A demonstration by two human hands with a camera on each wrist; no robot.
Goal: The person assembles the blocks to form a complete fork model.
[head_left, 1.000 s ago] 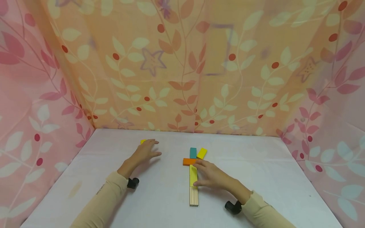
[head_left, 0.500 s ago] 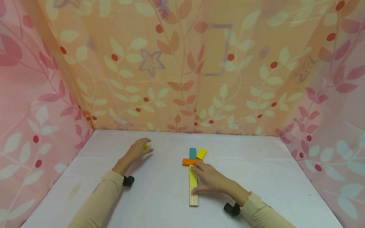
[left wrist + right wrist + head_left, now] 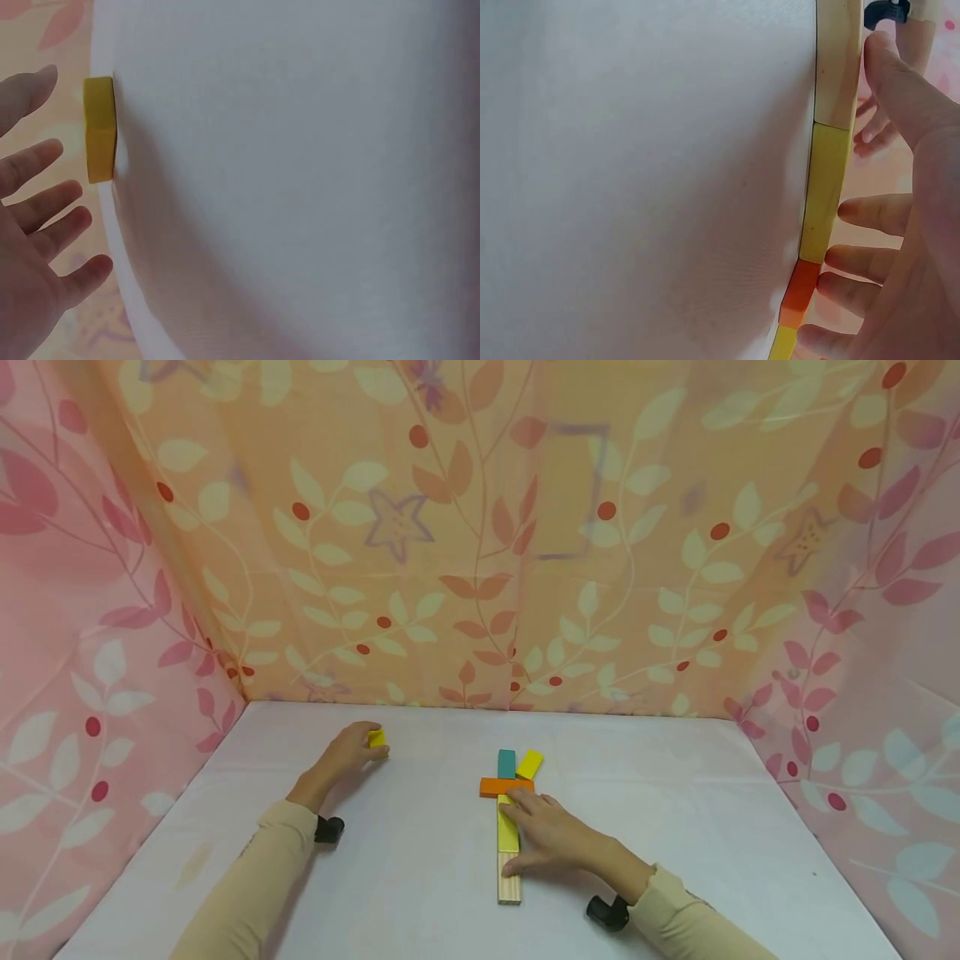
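My left hand (image 3: 345, 753) is at the far left of the table, thumb and fingers spread on either side of a yellow block (image 3: 377, 739). In the left wrist view a gap shows between the fingers and that block (image 3: 100, 129). My right hand (image 3: 561, 837) lies over a row of blocks, its fingers extended and its fingertips right at their top faces. That row has a plain wood block (image 3: 510, 891) nearest me, then a long yellow block (image 3: 507, 837), with an orange block (image 3: 492, 787) crosswise beyond. A teal block (image 3: 506, 763) and a slanted yellow block (image 3: 530, 765) touch the orange one's far side.
A white cloth covers the table (image 3: 675, 827). Patterned curtains, yellow-orange at the back (image 3: 480, 527) and pink on both sides, enclose it. A black camera sits on each wrist.
My left hand has drawn back leftward to the yellow block, which now shows between thumb and fingers. My right hand has slid slightly toward me, its thumb moving from the yellow block to the wood one.
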